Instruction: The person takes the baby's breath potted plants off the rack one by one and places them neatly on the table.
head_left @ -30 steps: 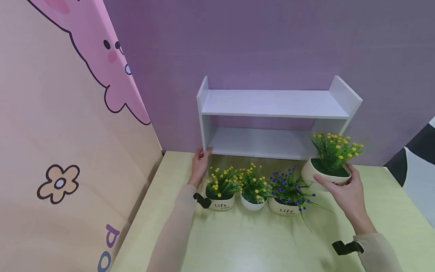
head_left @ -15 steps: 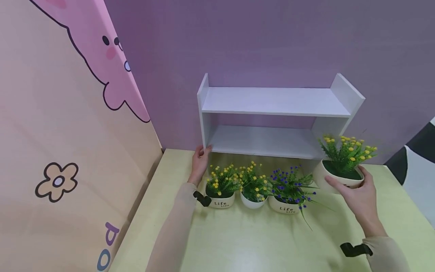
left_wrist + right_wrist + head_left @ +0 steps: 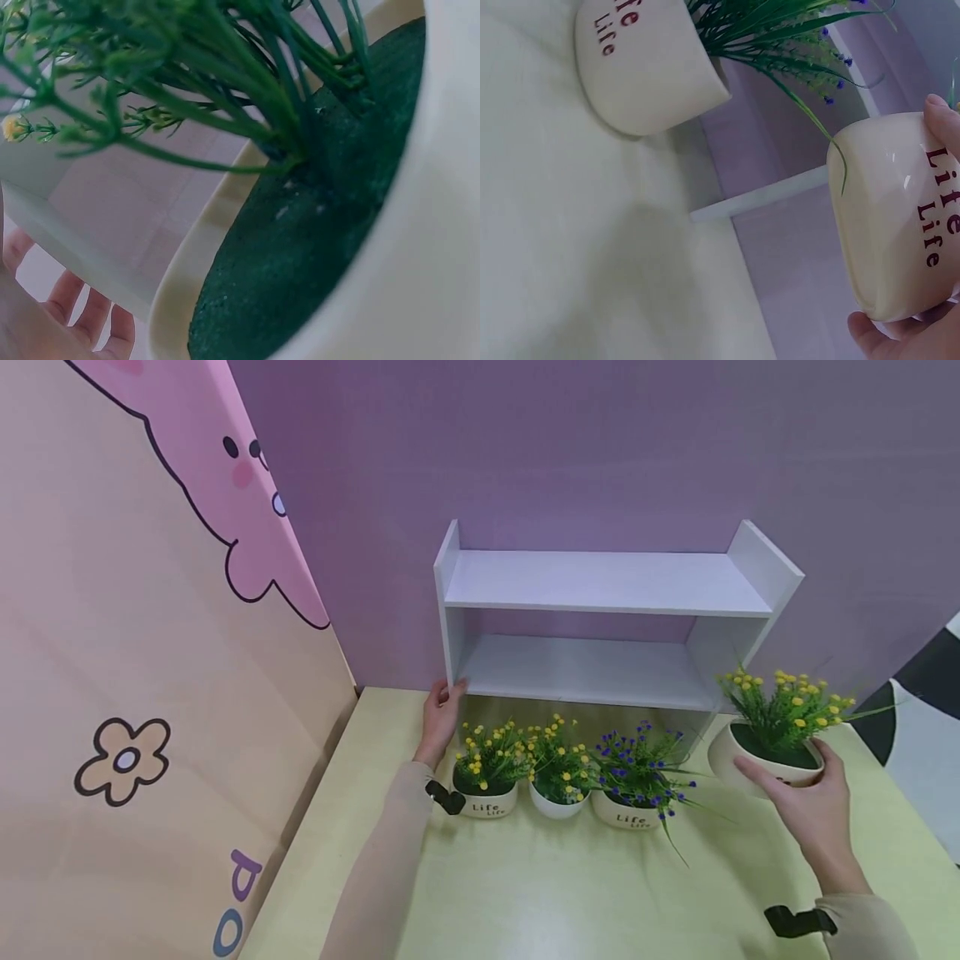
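My right hand [image 3: 823,806] grips a cream oval pot [image 3: 761,768] of yellow flowers and holds it above the table, right of the shelf. "Life" lettering shows on that raised pot in the right wrist view. At the lower left corner of the white two-tier shelf [image 3: 607,609], my left hand [image 3: 437,724] holds the side panel. Three pots stand in front of the shelf: a yellow-flowered one [image 3: 487,806] by my left wrist, a white round one [image 3: 557,807] in the middle, and a blue-flowered one [image 3: 626,812]. In the left wrist view, a near pot [image 3: 202,247] partly hides the shelf.
The pale wooden table [image 3: 555,893] meets a purple wall [image 3: 585,452] behind the shelf. A decorated beige wall [image 3: 202,693] runs along the left. Beyond the table's right edge is a black and white object [image 3: 918,743].
My right hand has carried the yellow-flowered pot to the right and slightly toward me, away from the shelf's right side. The left hand keeps its hold on the shelf.
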Demonstrator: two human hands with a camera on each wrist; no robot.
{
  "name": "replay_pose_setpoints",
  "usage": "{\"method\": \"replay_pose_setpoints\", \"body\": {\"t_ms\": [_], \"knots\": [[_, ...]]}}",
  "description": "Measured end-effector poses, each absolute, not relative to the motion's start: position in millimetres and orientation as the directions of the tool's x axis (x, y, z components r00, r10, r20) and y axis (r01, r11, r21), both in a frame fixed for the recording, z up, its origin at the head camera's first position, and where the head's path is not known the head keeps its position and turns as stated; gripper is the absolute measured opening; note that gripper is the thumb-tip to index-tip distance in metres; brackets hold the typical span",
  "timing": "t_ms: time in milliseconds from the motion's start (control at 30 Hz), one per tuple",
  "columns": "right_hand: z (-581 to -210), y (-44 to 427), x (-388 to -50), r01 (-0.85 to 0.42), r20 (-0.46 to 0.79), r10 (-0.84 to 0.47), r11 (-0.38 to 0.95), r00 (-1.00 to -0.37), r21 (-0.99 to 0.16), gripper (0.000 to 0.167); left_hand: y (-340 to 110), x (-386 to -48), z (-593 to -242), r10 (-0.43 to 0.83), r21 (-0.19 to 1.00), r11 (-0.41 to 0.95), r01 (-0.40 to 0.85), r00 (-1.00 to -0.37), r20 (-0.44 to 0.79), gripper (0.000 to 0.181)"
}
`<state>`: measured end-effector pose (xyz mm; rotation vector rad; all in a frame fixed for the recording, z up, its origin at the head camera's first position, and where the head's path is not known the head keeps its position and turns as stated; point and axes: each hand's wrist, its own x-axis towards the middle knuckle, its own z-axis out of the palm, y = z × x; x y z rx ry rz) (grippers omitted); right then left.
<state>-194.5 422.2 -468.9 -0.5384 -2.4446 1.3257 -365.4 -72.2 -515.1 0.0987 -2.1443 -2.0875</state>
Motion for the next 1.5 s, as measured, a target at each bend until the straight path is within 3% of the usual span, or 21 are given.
{"method": "replay_pose_setpoints", "body": {"t_ms": [700, 1500], "knots": [[-510.4, 427.7, -182.1, 0.265, 0.01, 0.518, 0.454, -0.855, -0.851, 0.115, -71.4, -365.3, -514.5, -0.147, 0.998, 0.032, 0.046, -0.988, 0.05, 0.058], [-556.9, 403.0, -172.7, 0.284, -0.03, 0.457, 0.5, -0.889, -0.818, 0.118, -73.3, -361.3, -513.4, -0.145, 0.998, 0.048, 0.051, -0.988, 0.058, 0.057]]}}
